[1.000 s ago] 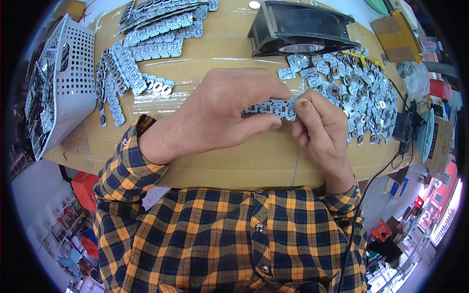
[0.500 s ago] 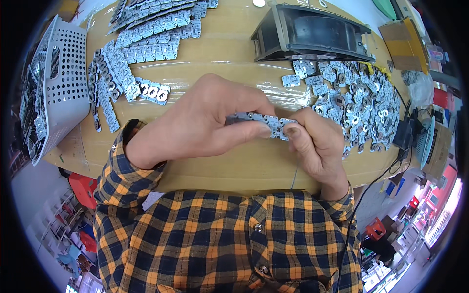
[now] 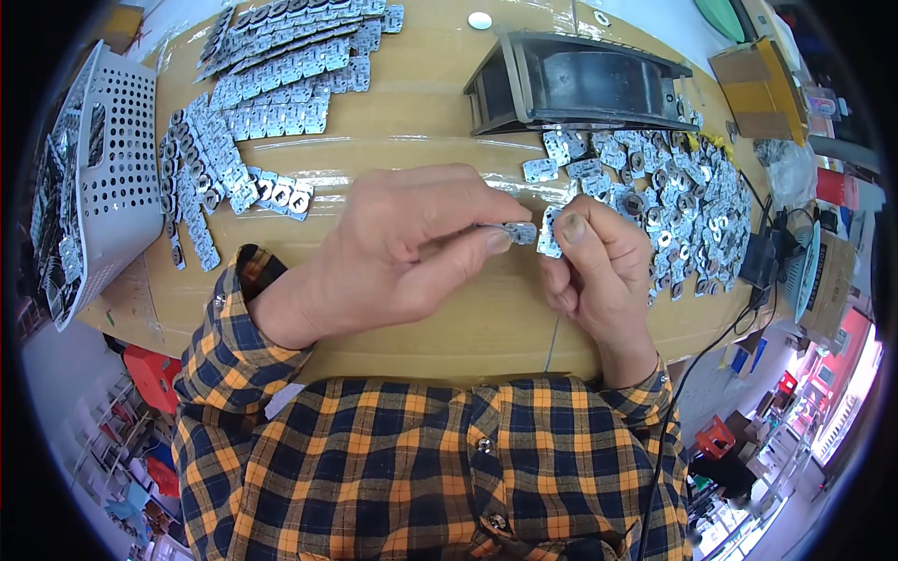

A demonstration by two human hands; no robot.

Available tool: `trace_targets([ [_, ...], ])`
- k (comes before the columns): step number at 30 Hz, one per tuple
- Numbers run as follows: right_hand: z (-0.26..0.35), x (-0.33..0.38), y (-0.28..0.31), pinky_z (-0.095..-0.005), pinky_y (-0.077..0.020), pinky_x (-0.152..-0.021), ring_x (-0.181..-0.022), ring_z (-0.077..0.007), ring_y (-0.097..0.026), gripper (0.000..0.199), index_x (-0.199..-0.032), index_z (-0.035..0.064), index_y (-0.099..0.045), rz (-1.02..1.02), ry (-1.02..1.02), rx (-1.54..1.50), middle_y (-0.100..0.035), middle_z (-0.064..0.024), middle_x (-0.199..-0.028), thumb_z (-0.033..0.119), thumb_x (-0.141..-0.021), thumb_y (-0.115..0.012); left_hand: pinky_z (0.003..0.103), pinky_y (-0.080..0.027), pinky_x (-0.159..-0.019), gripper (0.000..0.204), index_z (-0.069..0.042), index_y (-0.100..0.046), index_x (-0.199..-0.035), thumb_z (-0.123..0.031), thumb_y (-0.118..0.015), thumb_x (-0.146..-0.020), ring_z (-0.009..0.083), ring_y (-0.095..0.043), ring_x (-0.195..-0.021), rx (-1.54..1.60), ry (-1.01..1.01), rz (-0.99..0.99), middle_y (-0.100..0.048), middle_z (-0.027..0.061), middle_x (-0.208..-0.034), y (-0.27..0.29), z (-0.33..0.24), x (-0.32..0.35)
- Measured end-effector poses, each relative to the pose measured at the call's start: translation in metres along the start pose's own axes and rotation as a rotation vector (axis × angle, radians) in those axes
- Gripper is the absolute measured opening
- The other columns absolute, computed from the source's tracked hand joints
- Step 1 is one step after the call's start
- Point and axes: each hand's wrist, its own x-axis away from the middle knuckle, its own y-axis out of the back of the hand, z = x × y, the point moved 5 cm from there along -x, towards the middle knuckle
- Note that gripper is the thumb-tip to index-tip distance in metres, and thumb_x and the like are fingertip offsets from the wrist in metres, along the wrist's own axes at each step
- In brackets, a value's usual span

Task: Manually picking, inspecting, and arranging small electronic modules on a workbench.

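Between the thumb and fingers of my left hand [image 3: 393, 248] is a strip of small silvery metal plates [image 3: 520, 233]; most of it is hidden inside the hand. My right hand [image 3: 603, 271] pinches one small metal plate [image 3: 550, 234] between thumb and fingers. A narrow gap parts this plate from the end of the strip. Right of my right hand, loose metal plates [image 3: 692, 206], many with round dark or ring-like centres, lie in a heap.
Rows of plate strips [image 3: 281, 117] lie at the far left of the tan table [image 3: 421, 341], beside a white perforated basket [image 3: 131, 168] of metal parts. A black fan housing [image 3: 599, 84] stands behind the heap. A cardboard box [image 3: 762, 89] and black cable [image 3: 697, 369] are right.
The plate in my right hand has come apart from the strip in my left, and a gap now shows. The strip's end has turned and my right fingers have curled under.
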Motion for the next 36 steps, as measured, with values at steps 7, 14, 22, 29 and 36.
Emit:
trace_targets([
  [7,0.007,0.001,-0.001,-0.0182,-0.0274,-0.040,-0.042,-0.0018,-0.036,0.032,-0.077,0.0035,-0.054,-0.051,0.105,0.226,-0.047,0.0032,-0.054,0.023,-0.101,-0.050,0.029,-0.046,-0.050,0.027,0.002,-0.067,-0.099,0.008,-0.067,-0.073,0.0225,-0.062,-0.059,-0.287,-0.193,-0.127,-0.065,0.0119,-0.076,-0.005,-0.012,0.003],
  [14,0.004,0.000,-0.001,-0.0187,-0.0268,-0.040,-0.041,-0.0019,-0.036,0.032,-0.077,0.0033,-0.053,-0.035,0.092,0.226,-0.046,0.0031,-0.054,0.023,-0.101,-0.050,0.029,-0.046,-0.049,0.026,0.002,-0.067,-0.098,0.008,-0.068,-0.073,0.0225,-0.062,-0.058,-0.332,-0.211,-0.166,-0.065,0.0120,-0.076,-0.006,-0.011,0.005],
  [22,0.003,-0.001,-0.002,-0.0198,-0.0259,-0.037,-0.039,-0.0024,-0.034,0.032,-0.076,0.0033,-0.052,-0.038,0.082,0.119,-0.045,0.0025,-0.053,0.024,-0.101,-0.051,0.029,-0.046,-0.049,0.026,0.003,-0.067,-0.099,0.008,-0.067,-0.074,0.0215,-0.062,-0.058,-0.296,-0.198,-0.166,-0.065,0.0121,-0.076,-0.004,-0.011,0.004],
  [29,0.011,-0.001,0.008,-0.0190,-0.0292,-0.042,-0.044,-0.0024,-0.041,0.029,-0.076,0.0020,-0.057,-0.163,0.283,0.443,-0.050,0.0016,-0.056,0.020,-0.098,-0.055,0.028,-0.046,-0.051,0.026,0.002,-0.067,-0.101,0.007,-0.066,-0.075,0.0208,-0.062,-0.060,-0.240,-0.117,-0.057,-0.065,0.0129,-0.078,-0.006,-0.004,0.004],
  [36,0.025,0.006,0.016,-0.0227,-0.0351,-0.048,-0.052,-0.0053,-0.048,0.027,-0.077,-0.0002,-0.059,-0.199,0.448,0.813,-0.054,-0.0004,-0.059,0.017,-0.097,-0.056,0.024,-0.045,-0.055,0.017,0.001,-0.068,-0.098,0.001,-0.065,-0.082,0.0110,-0.061,-0.064,0.019,0.134,-0.103,-0.067,0.0069,-0.080,0.001,0.002,0.006],
])
